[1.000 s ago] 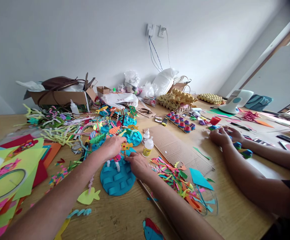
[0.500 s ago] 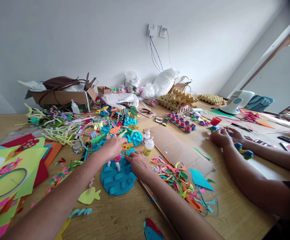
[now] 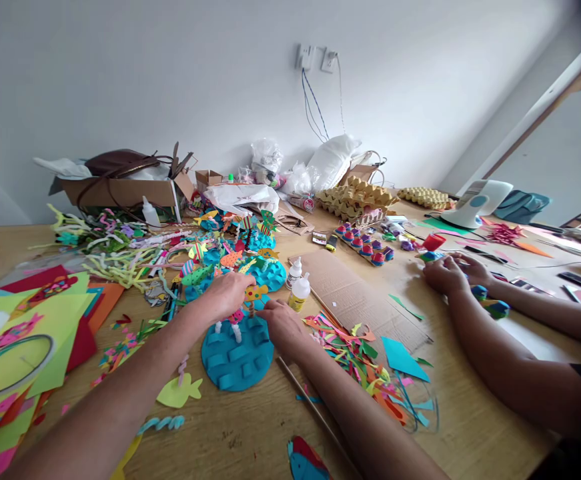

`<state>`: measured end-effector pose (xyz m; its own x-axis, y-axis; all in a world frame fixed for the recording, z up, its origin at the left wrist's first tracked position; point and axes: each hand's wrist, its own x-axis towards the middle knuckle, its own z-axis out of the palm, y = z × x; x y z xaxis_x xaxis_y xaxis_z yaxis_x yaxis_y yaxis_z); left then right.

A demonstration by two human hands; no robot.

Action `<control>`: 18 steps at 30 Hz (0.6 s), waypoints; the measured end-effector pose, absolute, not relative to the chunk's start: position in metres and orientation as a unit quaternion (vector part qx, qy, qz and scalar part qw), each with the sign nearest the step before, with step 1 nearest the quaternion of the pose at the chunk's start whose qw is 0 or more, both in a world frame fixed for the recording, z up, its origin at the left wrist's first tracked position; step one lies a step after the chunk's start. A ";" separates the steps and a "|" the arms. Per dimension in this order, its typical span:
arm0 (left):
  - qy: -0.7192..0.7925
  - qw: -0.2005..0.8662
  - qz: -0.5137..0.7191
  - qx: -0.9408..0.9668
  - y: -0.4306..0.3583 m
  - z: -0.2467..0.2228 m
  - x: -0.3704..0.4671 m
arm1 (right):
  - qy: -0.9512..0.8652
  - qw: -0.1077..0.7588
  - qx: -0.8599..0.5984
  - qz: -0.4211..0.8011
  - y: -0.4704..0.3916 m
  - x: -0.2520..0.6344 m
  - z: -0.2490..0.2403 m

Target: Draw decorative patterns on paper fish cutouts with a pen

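Observation:
My left hand is closed, with its fingertips at the edge of an orange spotted paper fish. The fish stands on a short stalk over a round blue base with raised paper strips across it. My right hand reaches in from the other side, fingers stretched toward the stalk and just right of it; its thumb is hidden. A pink paper fish and a white fuzzy stem stand on the same base. Right behind my right hand is a glue bottle.
Paper scraps and a cardboard sheet lie to the right, where a co-worker's hands work. Coloured paper sheets and heaped pipe cleaners are on the left. More paper fish stand behind on blue bases.
My right hand has shifted slightly right, leaving a little more of the stalk in view. My left hand stays by the orange fish.

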<state>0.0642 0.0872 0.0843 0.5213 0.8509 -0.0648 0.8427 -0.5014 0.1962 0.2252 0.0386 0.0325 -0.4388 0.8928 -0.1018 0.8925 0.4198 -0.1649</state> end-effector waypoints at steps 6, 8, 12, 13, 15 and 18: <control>0.493 0.085 0.008 0.866 0.087 0.086 0.065 | -0.855 -0.007 -0.512 0.081 0.037 0.223 0.032; 0.492 0.083 0.005 0.867 0.087 0.085 0.065 | -0.855 -0.016 -0.513 0.079 0.035 0.220 0.034; 0.489 0.085 0.004 0.868 0.088 0.085 0.065 | -0.853 -0.021 -0.515 0.082 0.033 0.217 0.038; 0.489 0.086 0.005 0.868 0.088 0.085 0.065 | -0.853 -0.020 -0.515 0.084 0.034 0.217 0.039; 0.489 0.089 0.007 0.868 0.088 0.085 0.064 | -0.852 -0.015 -0.516 0.089 0.035 0.218 0.039; 0.489 0.094 0.009 0.867 0.089 0.084 0.064 | -0.844 0.000 -0.527 0.103 0.038 0.220 0.037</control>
